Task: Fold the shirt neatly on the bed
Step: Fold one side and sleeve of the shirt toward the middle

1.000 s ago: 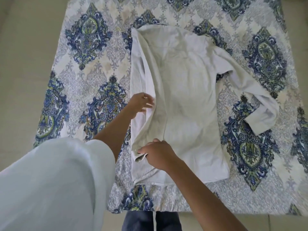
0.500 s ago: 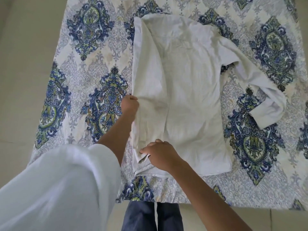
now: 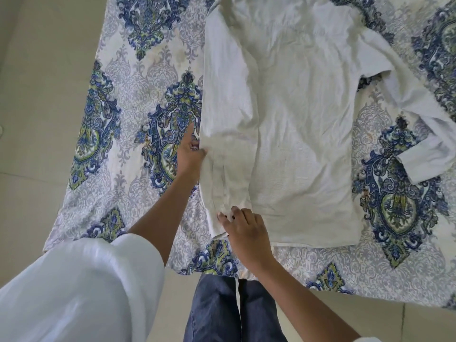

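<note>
At 6 o'clock, nearest: dark blue trousers (image 3: 222, 314); person's white sleeve (image 3: 74, 292) at 7 o'clock. Right hand (image 3: 246, 233), just past the bed's near edge, pinches the shirt's near-left hem corner, fingers curled on the cloth. Left hand (image 3: 190, 156), at 9 o'clock of the shirt, grips its folded left edge, one finger pointing away. Shirt (image 3: 296, 119), white, lies flat on the patterned bed cover (image 3: 138, 95), left side folded inward. Shirt sleeve (image 3: 419, 114) sprawls bent toward 3 o'clock.

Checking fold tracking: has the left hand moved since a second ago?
Yes. The left hand slid left off the shirt fold to its left edge, nearer the blue medallion.
</note>
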A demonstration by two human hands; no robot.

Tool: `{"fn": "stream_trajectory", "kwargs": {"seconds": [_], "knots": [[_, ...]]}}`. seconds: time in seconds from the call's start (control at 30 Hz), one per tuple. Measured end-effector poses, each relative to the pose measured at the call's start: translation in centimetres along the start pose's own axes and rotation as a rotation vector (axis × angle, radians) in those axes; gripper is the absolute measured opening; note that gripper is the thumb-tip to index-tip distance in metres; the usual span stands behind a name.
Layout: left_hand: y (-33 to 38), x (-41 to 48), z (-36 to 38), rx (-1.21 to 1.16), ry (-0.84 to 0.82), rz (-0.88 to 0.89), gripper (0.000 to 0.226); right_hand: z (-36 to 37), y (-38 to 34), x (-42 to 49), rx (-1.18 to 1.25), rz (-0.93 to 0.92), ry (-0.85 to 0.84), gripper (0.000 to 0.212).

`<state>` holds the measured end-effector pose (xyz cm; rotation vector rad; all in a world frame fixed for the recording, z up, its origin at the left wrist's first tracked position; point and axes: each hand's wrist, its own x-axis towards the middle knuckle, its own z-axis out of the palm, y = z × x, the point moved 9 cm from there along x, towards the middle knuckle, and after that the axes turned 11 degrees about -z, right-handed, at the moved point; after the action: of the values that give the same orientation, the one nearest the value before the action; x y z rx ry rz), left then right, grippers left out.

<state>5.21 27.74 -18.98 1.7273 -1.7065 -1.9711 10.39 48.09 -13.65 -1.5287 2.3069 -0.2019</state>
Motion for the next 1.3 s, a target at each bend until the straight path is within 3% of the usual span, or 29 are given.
{"fn": "stream_trajectory", "kwargs": {"seconds": [0.13, 0.23, 0.33, 0.47, 0.57, 0.67, 0.83, 1.0, 1.13, 1.3], "knots": [[0.0, 0.9, 1.0, 0.257, -0.07, 0.021, 0.066, 2.9, 0.6, 0.1, -0.003, 0.091, -0.145, 0.062], [-1.1, 1.2, 0.8, 0.241, -0.081, -0.044, 0.049, 4.8, 0.8, -0.2, 0.001, 0.102, -0.245, 0.072], [-0.5, 1.1, 1.3, 0.268, -0.077, -0.067, 0.047, 4.7, 0.9, -0.3, 0.022, 0.099, -0.277, 0.062], [1.1, 1.5, 2.1, 0.332, -0.08, -0.1, 0.05, 1.2, 3.6, 2.1, 0.28, 0.181, -0.142, 0.061], [3.2, 2.9, 2.7, 0.437, -0.028, -0.088, 0.045, -2.0, 8.2, 5.8, 0.475, 0.321, 0.039, 0.041], [5.5, 6.3, 3.4, 0.528, 0.038, -0.101, 0.043, -4.3, 13.3, 10.4, 0.653, 0.435, 0.185, 0.035], [11.4, 11.2, 5.2, 0.733, 0.171, -0.036, 0.054, -7.2, 20.2, 17.8, 0.723, 0.52, 0.287, 0.032], [18.1, 15.6, 8.1, 0.629, 0.117, 0.087, 0.055, -9.1, 25.3, 23.5, 0.818, 0.613, 0.354, 0.034], [22.5, 18.9, 8.9, 0.428, 0.104, 0.13, 0.051, -10.0, 28.0, 25.9, 1.085, 0.783, 0.45, 0.036], [25.4, 22.8, 9.3, 0.166, 0.045, 0.001, 0.025, -10.5, 30.0, 28.7, 1.342, 0.847, 0.501, 0.021]]}}
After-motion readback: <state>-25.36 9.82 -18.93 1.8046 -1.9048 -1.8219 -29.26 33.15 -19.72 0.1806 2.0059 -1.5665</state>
